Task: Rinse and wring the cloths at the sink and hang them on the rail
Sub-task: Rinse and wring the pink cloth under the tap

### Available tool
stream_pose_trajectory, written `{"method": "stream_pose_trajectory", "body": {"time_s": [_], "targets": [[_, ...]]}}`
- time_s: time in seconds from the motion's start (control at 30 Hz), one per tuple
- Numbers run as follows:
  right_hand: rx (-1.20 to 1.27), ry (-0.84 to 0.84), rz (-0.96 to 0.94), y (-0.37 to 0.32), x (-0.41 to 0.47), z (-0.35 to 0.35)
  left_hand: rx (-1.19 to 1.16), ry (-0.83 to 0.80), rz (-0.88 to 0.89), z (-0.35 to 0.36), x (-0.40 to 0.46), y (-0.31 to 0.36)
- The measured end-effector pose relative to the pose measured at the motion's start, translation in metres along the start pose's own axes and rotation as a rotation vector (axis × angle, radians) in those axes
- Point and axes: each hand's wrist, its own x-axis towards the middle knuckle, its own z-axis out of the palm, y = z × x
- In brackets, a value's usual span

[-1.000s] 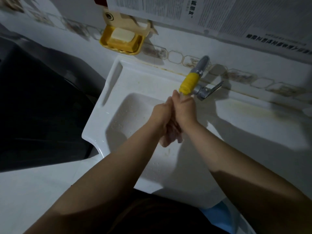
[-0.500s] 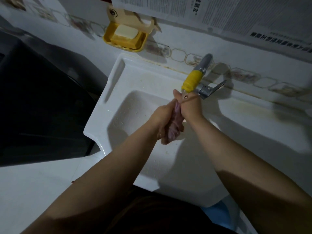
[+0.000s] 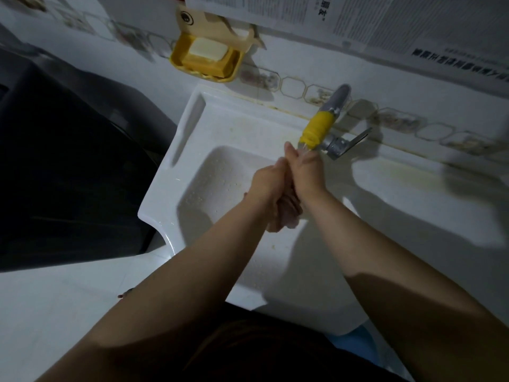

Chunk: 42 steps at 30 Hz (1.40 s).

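Over the white sink (image 3: 192, 172), my left hand (image 3: 268, 186) and my right hand (image 3: 305, 175) press together around a small pinkish cloth (image 3: 289, 213). Only a bunched bit of the cloth shows below my palms; the rest is hidden between them. Both hands sit right under the tap (image 3: 319, 128), whose spout has a yellow sleeve. Water runs from the spout onto my right fingers. No rail is in view.
A yellow soap dish (image 3: 205, 60) with a pale bar hangs on the tiled wall above the sink's left corner. A dark appliance (image 3: 68, 166) stands at the left. The tap lever (image 3: 349, 142) points right. Printed paper (image 3: 385, 20) covers the wall above.
My hands have stayed under the tap and kept working the cloth between them. The pink cloth showed more half a second ago than now. The view has shifted slightly.
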Motion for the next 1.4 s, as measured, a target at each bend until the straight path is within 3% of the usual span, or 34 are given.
{"method": "stream_pose_trajectory", "body": {"time_s": [0.13, 0.23, 0.3, 0.43, 0.5, 0.53, 0.6, 0.7, 0.8, 0.87, 0.93, 1.0, 1.07, 1.17, 1.23, 1.3, 1.4], "targets": [[-0.151, -0.06, -0.096, -0.005, -0.026, 0.013, -0.014, -0.04, -0.022, -0.015, 0.008, 0.007], [-0.189, -0.068, 0.003, 0.004, 0.001, 0.001, 0.231, -0.118, 0.007, -0.017, 0.006, 0.005], [-0.126, -0.135, 0.015, 0.013, 0.02, -0.006, 0.243, -0.117, -0.003, -0.024, 0.006, 0.007], [0.024, -0.497, -0.113, 0.017, 0.018, -0.019, 0.061, -0.099, -0.076, -0.047, 0.02, 0.017], [-0.084, -0.7, -0.087, 0.02, 0.01, -0.03, 0.031, -0.181, -0.112, -0.051, 0.025, 0.022], [-0.146, -0.707, -0.094, 0.023, 0.008, -0.034, 0.038, -0.232, -0.13, -0.052, 0.026, 0.025], [-0.172, -0.591, -0.124, 0.022, 0.01, -0.04, 0.132, -0.359, -0.124, -0.056, 0.026, 0.029], [-0.093, -0.501, -0.089, 0.016, 0.019, -0.045, 0.393, -0.632, 0.029, -0.067, 0.022, 0.034], [0.284, -0.475, 0.09, 0.01, 0.019, -0.054, 0.583, -0.59, 0.151, -0.08, 0.021, 0.035], [0.58, -0.481, 0.192, 0.004, 0.016, -0.053, 0.523, -0.538, 0.179, -0.084, 0.025, 0.032], [0.777, -0.385, 0.297, 0.0, 0.015, -0.044, 0.411, -0.435, 0.209, -0.077, 0.027, 0.024], [0.632, -0.211, 0.253, -0.001, 0.009, -0.031, 0.286, -0.239, 0.238, -0.062, 0.028, 0.017], [0.327, -0.083, 0.01, 0.002, -0.008, -0.016, 0.166, -0.071, 0.194, -0.049, 0.027, 0.017], [0.012, -0.042, -0.273, 0.003, -0.03, 0.003, 0.183, -0.031, 0.115, -0.028, 0.027, 0.012], [-0.095, 0.011, -0.176, 0.006, -0.014, 0.002, 0.181, 0.0, 0.087, -0.013, 0.021, 0.006], [-0.043, 0.034, -0.056, 0.006, -0.002, -0.002, 0.066, 0.028, 0.047, -0.005, 0.016, 0.003], [-0.108, 0.016, -0.199, 0.009, -0.015, 0.004, -0.03, 0.05, 0.018, -0.007, 0.023, 0.007]]}}
